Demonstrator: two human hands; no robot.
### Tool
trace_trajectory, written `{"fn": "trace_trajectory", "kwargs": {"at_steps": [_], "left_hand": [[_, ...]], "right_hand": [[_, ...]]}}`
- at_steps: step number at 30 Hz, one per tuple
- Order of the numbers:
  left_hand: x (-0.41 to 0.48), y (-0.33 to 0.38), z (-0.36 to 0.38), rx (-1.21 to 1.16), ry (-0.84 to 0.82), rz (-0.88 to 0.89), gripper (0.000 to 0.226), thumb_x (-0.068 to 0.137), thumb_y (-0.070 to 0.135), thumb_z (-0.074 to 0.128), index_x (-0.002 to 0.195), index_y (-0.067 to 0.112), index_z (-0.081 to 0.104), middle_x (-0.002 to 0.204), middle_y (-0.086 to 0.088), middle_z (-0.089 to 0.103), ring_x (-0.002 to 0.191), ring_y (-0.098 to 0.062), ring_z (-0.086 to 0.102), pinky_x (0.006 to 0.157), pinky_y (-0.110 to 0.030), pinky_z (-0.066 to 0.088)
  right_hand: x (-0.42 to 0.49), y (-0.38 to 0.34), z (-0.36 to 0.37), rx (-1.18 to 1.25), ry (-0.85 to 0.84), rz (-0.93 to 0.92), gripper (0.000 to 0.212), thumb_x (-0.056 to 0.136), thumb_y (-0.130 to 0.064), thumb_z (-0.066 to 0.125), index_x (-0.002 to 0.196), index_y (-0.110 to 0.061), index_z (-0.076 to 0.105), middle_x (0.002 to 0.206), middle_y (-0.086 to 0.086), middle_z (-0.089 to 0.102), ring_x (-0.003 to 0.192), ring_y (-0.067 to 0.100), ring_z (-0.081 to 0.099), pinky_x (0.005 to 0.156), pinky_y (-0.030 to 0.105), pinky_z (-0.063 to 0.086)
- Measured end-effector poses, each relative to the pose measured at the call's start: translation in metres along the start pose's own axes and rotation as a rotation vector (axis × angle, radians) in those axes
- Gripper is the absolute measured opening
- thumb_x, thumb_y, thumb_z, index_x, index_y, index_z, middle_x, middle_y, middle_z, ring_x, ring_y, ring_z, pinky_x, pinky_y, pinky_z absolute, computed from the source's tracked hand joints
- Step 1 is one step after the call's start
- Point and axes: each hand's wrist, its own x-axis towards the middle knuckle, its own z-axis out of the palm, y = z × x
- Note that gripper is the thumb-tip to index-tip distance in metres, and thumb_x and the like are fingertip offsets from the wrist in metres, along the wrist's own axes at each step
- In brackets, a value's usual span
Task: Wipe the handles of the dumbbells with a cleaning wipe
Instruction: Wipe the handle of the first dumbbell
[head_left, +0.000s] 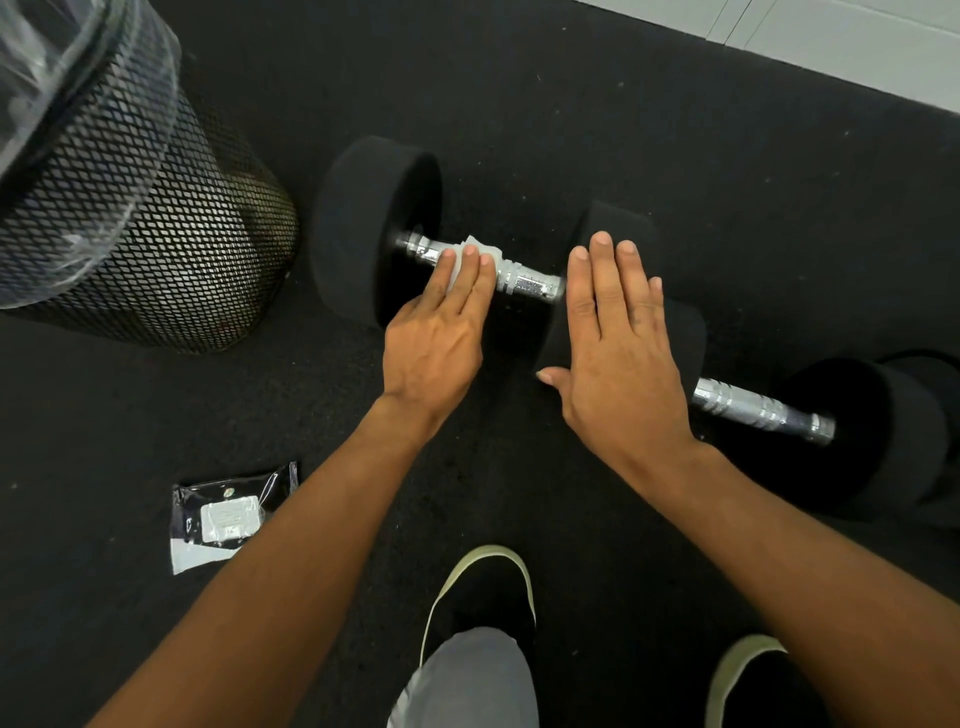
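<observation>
A person's left hand (434, 338), fingers straight and pressed together, presses a white wipe (475, 244) onto the chrome handle (524, 283) of a dumbbell (363, 228) on the black floor (571, 130); the thumb is hidden. The right hand (623, 353) lies flat, fingers slightly spread, apparently steadying the near weight head. A second dumbbell (753, 408) lies just beside it, a wipe packet (228, 514) and mesh bin (145, 234) to the left.

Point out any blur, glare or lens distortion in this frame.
Head view: slight motion blur on the wipe and the left hand at the handle; bright glints on that chrome handle and on the bin's plastic liner; wide-angle bending leans the mesh bin outward; black weights barely separate from the dark floor.
</observation>
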Motion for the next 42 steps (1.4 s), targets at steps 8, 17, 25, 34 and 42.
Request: {"fn": "trace_trajectory", "kwargs": {"at_steps": [8, 17, 25, 34, 42], "left_hand": [[0.028, 0.002, -0.008, -0.024, -0.076, -0.025, 0.051, 0.095, -0.001, 0.049, 0.145, 0.008, 0.050, 0.147, -0.010, 0.054, 0.140, -0.027, 0.047, 0.078, -0.043, 0.062], [-0.005, 0.003, 0.004, -0.019, 0.004, 0.006, 0.050, 0.100, 0.003, 0.044, 0.150, 0.008, 0.044, 0.154, -0.009, 0.045, 0.144, -0.025, 0.041, 0.075, -0.037, 0.061], [-0.020, 0.003, 0.012, -0.013, 0.049, 0.035, 0.054, 0.095, 0.000, 0.054, 0.148, 0.006, 0.046, 0.154, -0.013, 0.045, 0.142, -0.028, 0.044, 0.093, -0.040, 0.057], [-0.012, 0.004, 0.010, -0.003, 0.041, 0.034, 0.051, 0.098, 0.003, 0.050, 0.149, 0.006, 0.046, 0.154, -0.012, 0.045, 0.143, -0.028, 0.042, 0.098, -0.045, 0.054], [0.019, 0.006, -0.002, -0.028, -0.032, 0.036, 0.048, 0.100, 0.004, 0.040, 0.147, 0.008, 0.048, 0.150, -0.011, 0.051, 0.142, -0.028, 0.044, 0.087, -0.039, 0.059]], "right_hand": [[-0.001, 0.000, 0.001, -0.010, 0.008, -0.008, 0.110, 0.082, -0.038, 0.076, 0.159, -0.003, 0.005, 0.167, 0.019, 0.004, 0.154, 0.036, 0.001, 0.123, 0.051, 0.007], [-0.002, 0.000, 0.001, -0.011, 0.005, -0.011, 0.109, 0.083, -0.039, 0.075, 0.159, -0.004, 0.005, 0.167, 0.019, 0.003, 0.154, 0.035, -0.001, 0.124, 0.051, 0.006], [-0.002, 0.000, 0.000, -0.010, 0.007, -0.004, 0.110, 0.083, -0.038, 0.076, 0.159, -0.004, 0.005, 0.167, 0.018, 0.003, 0.154, 0.035, 0.000, 0.124, 0.050, 0.006], [-0.001, 0.000, 0.000, -0.009, 0.004, -0.005, 0.110, 0.082, -0.037, 0.077, 0.159, -0.004, 0.005, 0.167, 0.018, 0.003, 0.154, 0.035, 0.000, 0.124, 0.051, 0.006], [-0.001, 0.000, 0.000, -0.014, -0.005, -0.001, 0.110, 0.083, -0.038, 0.076, 0.159, -0.004, 0.004, 0.167, 0.018, 0.002, 0.154, 0.035, -0.001, 0.124, 0.052, 0.007]]}}
